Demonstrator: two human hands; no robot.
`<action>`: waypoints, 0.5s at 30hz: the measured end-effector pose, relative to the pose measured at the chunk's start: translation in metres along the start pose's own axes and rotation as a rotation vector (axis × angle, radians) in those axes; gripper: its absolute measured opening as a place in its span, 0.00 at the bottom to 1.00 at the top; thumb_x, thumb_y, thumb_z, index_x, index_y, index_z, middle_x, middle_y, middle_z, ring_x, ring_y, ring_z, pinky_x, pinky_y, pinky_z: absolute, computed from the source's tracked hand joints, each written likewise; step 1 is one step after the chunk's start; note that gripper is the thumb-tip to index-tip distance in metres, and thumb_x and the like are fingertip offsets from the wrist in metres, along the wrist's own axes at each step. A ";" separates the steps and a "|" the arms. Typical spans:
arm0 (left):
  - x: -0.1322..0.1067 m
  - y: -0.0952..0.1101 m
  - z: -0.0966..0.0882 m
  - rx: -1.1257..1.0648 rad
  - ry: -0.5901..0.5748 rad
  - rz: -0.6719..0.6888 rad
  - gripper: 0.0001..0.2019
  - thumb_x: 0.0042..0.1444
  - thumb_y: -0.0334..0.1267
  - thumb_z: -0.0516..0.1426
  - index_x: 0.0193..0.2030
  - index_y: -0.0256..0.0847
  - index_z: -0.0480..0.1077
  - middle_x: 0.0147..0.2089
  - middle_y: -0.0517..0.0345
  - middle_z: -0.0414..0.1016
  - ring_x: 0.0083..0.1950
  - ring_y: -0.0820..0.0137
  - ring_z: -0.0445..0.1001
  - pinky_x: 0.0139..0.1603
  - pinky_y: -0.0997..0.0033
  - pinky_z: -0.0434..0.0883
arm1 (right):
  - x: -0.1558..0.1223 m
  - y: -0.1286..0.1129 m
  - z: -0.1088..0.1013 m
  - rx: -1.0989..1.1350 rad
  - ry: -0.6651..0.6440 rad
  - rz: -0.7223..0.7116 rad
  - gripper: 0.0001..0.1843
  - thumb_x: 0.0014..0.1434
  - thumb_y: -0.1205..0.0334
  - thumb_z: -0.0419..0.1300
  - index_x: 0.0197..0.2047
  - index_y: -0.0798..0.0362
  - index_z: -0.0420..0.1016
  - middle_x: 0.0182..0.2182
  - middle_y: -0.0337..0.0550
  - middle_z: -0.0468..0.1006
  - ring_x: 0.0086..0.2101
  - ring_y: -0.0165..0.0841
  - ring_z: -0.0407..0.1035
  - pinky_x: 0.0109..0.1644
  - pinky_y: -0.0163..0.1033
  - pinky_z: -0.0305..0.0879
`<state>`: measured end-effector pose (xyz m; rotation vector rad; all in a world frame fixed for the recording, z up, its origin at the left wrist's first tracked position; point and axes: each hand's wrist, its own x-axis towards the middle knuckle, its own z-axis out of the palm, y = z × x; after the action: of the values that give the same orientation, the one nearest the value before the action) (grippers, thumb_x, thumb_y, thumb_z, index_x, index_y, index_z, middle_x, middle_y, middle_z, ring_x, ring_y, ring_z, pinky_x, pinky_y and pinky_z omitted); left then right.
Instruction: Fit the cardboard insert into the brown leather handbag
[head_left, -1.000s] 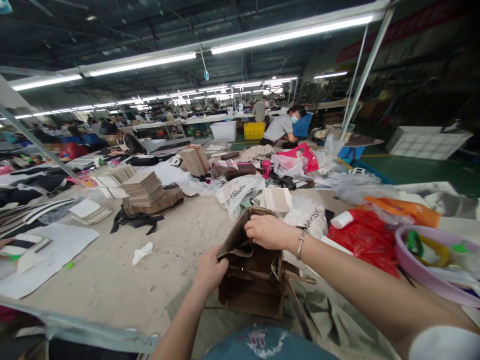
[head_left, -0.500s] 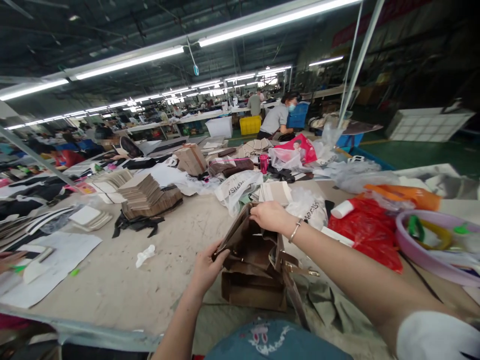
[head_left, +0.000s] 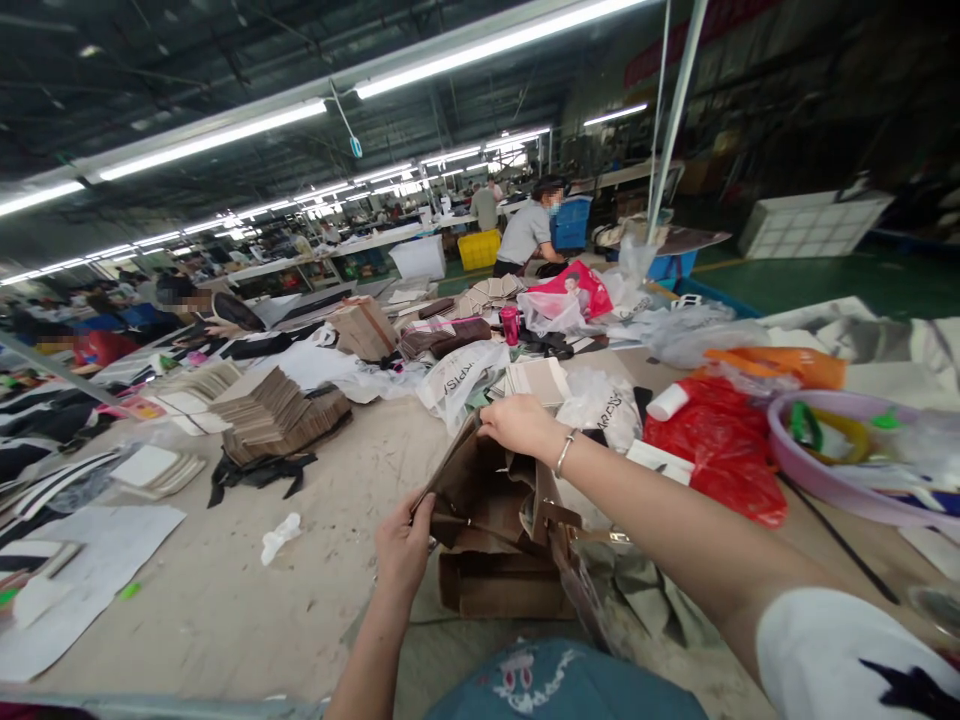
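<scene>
Bag (head_left: pixel 491 505) lies beneath right hand (head_left: pixel 519 425), beside left hand (head_left: pixel 403 545), both pinching its edge.

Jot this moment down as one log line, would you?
left hand: holds brown bag by rim | right hand: grips far rim | mouth: open | beyond right forearm: red plastic bag

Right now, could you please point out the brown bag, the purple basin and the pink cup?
Brown bag (head_left: pixel 487 500), head view: its open inside.
Purple basin (head_left: pixel 817 486), head view: its side wall.
Pink cup (head_left: pixel 510 326), head view: middle of its side.
</scene>
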<state>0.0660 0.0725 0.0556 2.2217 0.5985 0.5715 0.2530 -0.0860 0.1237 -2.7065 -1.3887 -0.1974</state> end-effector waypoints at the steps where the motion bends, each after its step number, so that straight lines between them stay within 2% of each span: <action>1: 0.001 0.001 0.000 0.002 0.003 -0.002 0.18 0.55 0.47 0.52 0.42 0.37 0.75 0.39 0.54 0.80 0.42 0.64 0.76 0.44 0.69 0.71 | 0.002 -0.001 -0.001 0.002 0.000 -0.005 0.18 0.62 0.50 0.50 0.38 0.52 0.76 0.36 0.49 0.79 0.39 0.39 0.72 0.41 0.37 0.63; 9: 0.003 0.006 -0.005 0.016 0.005 -0.003 0.16 0.54 0.47 0.52 0.38 0.37 0.74 0.35 0.55 0.79 0.39 0.66 0.75 0.41 0.71 0.70 | 0.013 -0.003 -0.002 0.004 -0.026 -0.002 0.18 0.61 0.51 0.51 0.40 0.54 0.76 0.38 0.51 0.78 0.41 0.40 0.71 0.42 0.37 0.63; 15: 0.004 0.007 -0.006 0.025 -0.015 0.000 0.16 0.54 0.47 0.52 0.37 0.38 0.74 0.34 0.57 0.79 0.37 0.66 0.75 0.38 0.72 0.70 | 0.019 -0.001 0.002 0.000 0.007 -0.021 0.16 0.61 0.51 0.52 0.39 0.54 0.74 0.36 0.50 0.78 0.38 0.40 0.72 0.39 0.37 0.64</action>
<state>0.0676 0.0737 0.0651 2.2475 0.6011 0.5491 0.2628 -0.0702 0.1247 -2.6903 -1.4153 -0.2079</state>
